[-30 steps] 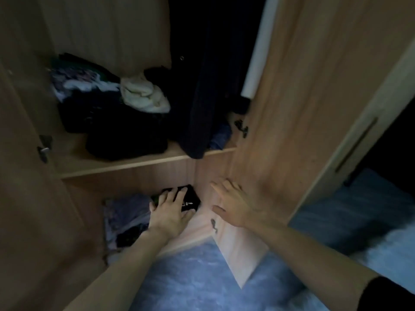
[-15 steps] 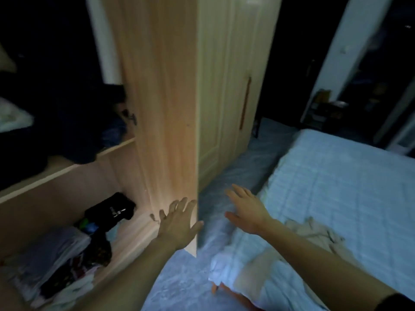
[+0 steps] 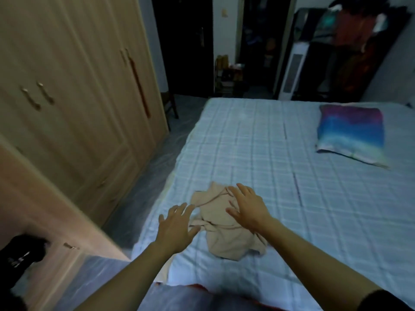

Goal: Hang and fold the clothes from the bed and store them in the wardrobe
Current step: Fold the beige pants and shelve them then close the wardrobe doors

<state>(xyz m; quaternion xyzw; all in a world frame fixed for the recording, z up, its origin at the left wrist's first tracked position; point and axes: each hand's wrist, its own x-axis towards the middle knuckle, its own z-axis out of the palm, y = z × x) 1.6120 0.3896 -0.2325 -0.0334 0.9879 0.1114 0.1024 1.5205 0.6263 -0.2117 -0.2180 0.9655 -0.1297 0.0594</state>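
Note:
A crumpled beige garment (image 3: 221, 234) lies near the left edge of the bed (image 3: 280, 153), which has a pale blue checked cover. My right hand (image 3: 246, 207) hovers over the garment with fingers spread, holding nothing. My left hand (image 3: 177, 225) is stretched out just left of the garment, fingers straight and empty. The wooden wardrobe (image 3: 74, 97) stands on the left with its far doors closed. One open wardrobe door (image 3: 45, 205) juts out at the lower left, and a dark folded garment (image 3: 20, 254) shows in the compartment beside it.
A blue and purple pillow (image 3: 352, 133) lies at the far right of the bed. A narrow strip of floor (image 3: 143, 187) runs between wardrobe and bed. A dark doorway (image 3: 184, 46), a white tower fan (image 3: 292, 70) and hanging clothes (image 3: 357, 52) are at the back.
My view has swung right from the wardrobe shelves to the bed. Both hands left the wardrobe and now reach over the beige garment.

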